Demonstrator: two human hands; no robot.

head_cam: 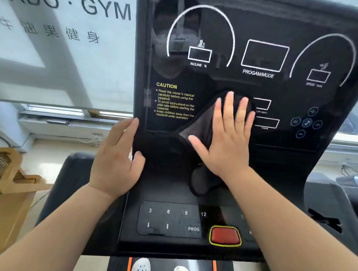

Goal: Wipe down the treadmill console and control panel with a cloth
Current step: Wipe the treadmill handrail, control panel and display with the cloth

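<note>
The black treadmill console (264, 25) fills the upper middle of the view, with white dials and yellow caution text. Below it lies the control panel (168, 220) with number keys and a red stop button (225, 235). A dark brown cloth (202, 124) is spread against the console's lower middle. My right hand (226, 142) presses flat on the cloth, fingers spread. My left hand (115, 160) grips the console's left edge, thumb on the front face.
A frosted window with gym lettering (64, 34) stands behind on the left. A wooden stand (8, 173) sits at the lower left. Black handrail pads flank the console. White shoes (142, 269) show on the belt at the bottom.
</note>
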